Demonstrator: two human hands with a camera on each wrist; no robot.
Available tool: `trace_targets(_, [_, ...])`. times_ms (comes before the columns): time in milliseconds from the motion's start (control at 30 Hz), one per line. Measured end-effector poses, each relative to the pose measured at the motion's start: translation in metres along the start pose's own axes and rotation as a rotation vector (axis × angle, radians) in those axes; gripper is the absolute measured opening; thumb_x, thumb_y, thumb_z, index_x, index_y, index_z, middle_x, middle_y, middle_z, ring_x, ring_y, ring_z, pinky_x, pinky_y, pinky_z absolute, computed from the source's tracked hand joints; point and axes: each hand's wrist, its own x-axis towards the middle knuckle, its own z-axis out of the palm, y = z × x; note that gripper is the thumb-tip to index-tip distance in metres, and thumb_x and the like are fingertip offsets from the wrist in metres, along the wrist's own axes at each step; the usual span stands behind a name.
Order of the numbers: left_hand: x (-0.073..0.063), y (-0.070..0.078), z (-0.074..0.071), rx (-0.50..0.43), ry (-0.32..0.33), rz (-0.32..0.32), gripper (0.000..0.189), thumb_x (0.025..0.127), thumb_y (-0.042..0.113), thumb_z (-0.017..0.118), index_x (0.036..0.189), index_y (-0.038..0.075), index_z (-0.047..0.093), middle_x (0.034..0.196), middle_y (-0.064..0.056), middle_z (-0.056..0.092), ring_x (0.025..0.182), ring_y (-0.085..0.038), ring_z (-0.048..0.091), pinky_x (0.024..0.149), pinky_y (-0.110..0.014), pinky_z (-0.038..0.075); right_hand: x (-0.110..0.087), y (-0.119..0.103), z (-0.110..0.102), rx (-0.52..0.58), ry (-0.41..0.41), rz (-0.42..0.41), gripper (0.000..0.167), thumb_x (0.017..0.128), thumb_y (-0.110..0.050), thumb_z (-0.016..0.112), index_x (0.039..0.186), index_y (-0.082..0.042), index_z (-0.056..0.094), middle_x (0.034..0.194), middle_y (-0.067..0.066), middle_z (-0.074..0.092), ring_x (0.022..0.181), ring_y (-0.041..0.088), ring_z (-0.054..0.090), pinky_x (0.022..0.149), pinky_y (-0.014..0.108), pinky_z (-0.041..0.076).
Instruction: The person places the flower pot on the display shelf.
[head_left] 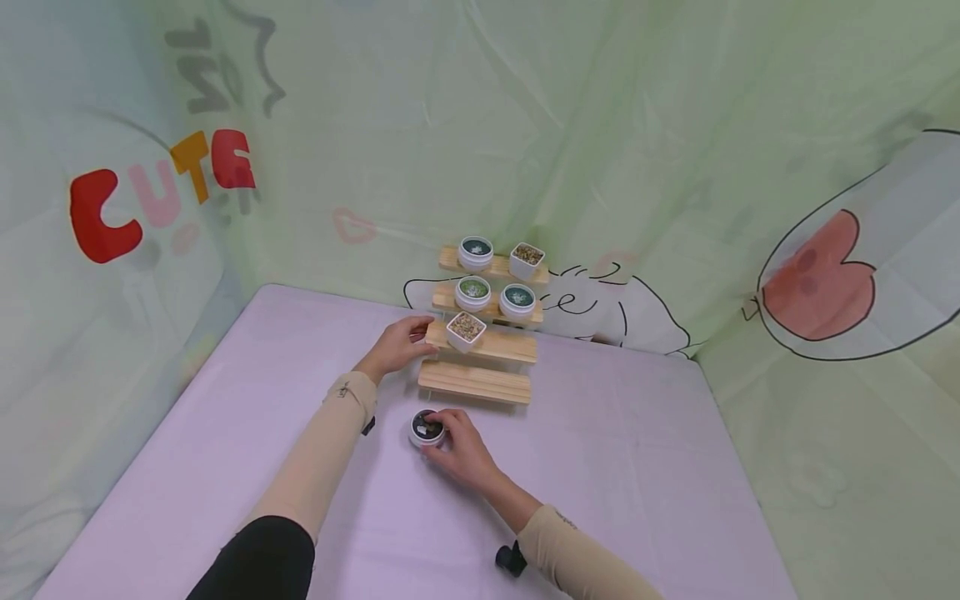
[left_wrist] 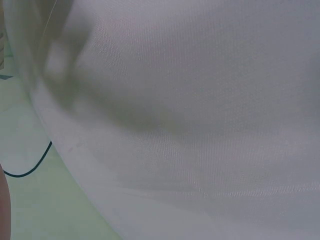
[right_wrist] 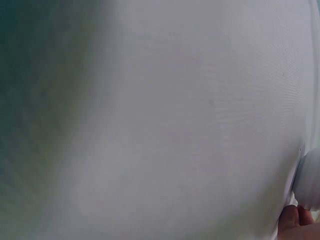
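At the left end of the third tier of a wooden display stand (head_left: pixel 495 344), my left hand (head_left: pixel 397 343) grips the board's edge between thumb and fingers. My right hand (head_left: pixel 461 450) pinches a small round white pot (head_left: pixel 415 437) with a dark top, on the cloth before the stand. Part of that pot (right_wrist: pixel 307 182) and some fingertips (right_wrist: pixel 290 218) show at the right edge of the right wrist view. A square white pot (head_left: pixel 466 332) of tan bits stands on the third tier. The lowest tier (head_left: pixel 474 383) is bare.
Two round white pots, one with a green top (head_left: pixel 473 293) and one with a dark top (head_left: pixel 518 302), share the second tier. Above them stand another round pot (head_left: pixel 476 253) and a square pot (head_left: pixel 527 261). Printed curtains (head_left: pixel 360 150) rise behind the lilac-covered table (head_left: pixel 615 467).
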Motion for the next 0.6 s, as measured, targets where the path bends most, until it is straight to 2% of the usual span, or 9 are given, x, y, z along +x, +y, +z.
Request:
trace_targets(233, [0.000, -0.001, 0.000, -0.002, -0.002, 0.002, 0.067, 0.087, 0.013, 0.076, 0.142, -0.006, 0.044, 0.143, -0.022, 0.048, 0.128, -0.032, 0.051, 0.110, -0.035, 0.043, -0.001, 0.001, 0.001, 0.015, 0.024, 0.021, 0.040, 0.080, -0.013, 0.079, 0.117, -0.006, 0.064, 0.120, 0.013, 0.053, 0.113, 0.027, 0.053, 0.095, 0.041, 0.048])
trace_targets(433, [0.001, -0.004, 0.000, 0.004, 0.001, 0.022, 0.066, 0.086, 0.014, 0.076, 0.141, -0.007, 0.045, 0.141, -0.023, 0.049, 0.127, -0.033, 0.052, 0.109, -0.036, 0.045, -0.002, 0.002, -0.003, 0.031, 0.059, 0.027, 0.042, 0.077, -0.008, 0.079, 0.116, -0.007, 0.065, 0.121, 0.016, 0.053, 0.114, 0.031, 0.052, 0.097, 0.043, 0.048])
trace_targets(600, [-0.001, -0.001, -0.001, -0.002, 0.001, 0.013, 0.066, 0.086, 0.013, 0.076, 0.141, -0.007, 0.045, 0.141, -0.023, 0.049, 0.127, -0.033, 0.052, 0.109, -0.035, 0.044, 0.000, 0.003, -0.011, 0.098, 0.087, 0.034, 0.042, 0.077, -0.002, 0.077, 0.117, -0.006, 0.065, 0.120, 0.018, 0.051, 0.112, 0.032, 0.053, 0.094, 0.043, 0.052])
